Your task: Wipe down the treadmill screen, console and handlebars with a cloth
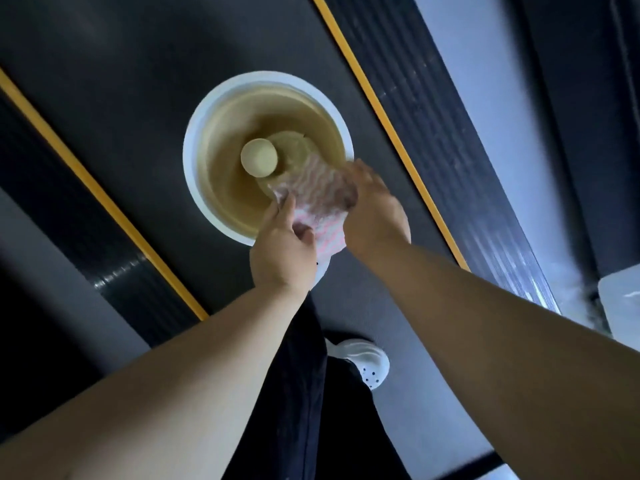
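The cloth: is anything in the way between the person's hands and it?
Nothing visible. The left hand and the right hand both grip the cloth, above the near rim of the white basin on the treadmill belt. The screen, console and handlebars are out of view, so the way there cannot be judged.

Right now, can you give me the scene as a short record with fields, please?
cloth: pink and white stripes, held over the basin
left hand: grips the cloth's near edge
right hand: grips the cloth's right side
basin: white, brownish water, pale round object inside
treadmill belt: dark, basin stands on it
screen, console: not in view
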Demonstrator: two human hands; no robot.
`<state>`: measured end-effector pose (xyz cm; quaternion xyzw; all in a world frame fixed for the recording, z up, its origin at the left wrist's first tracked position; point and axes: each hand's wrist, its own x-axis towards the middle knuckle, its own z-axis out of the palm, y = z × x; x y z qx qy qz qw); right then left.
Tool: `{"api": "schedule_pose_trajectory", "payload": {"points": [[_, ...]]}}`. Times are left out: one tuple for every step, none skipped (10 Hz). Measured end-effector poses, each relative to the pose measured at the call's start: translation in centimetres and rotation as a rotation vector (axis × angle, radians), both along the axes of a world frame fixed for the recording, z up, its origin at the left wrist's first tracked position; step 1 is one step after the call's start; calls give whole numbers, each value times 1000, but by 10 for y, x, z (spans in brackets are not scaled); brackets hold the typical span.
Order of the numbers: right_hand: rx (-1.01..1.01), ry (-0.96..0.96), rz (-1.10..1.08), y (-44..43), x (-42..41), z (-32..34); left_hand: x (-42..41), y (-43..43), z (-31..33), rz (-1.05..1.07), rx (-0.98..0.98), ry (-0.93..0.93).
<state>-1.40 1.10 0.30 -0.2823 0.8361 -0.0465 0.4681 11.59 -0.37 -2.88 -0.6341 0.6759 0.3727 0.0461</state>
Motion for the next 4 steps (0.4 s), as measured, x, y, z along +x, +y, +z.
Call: {"api": "schedule_pose_trajectory", "payload": {"points": [[-7, 27, 27, 3, -6, -15, -5, 3, -8, -137, 29, 48], [15, 49, 33, 11, -7, -19, -7, 0, -7, -195, 84, 23], [20, 59, 55, 15, -3, -9, -2, 2, 2, -233, 126, -35], [-27, 176, -10, 15, -4, 10, 3, -9, 11, -241, 153, -114]]}}
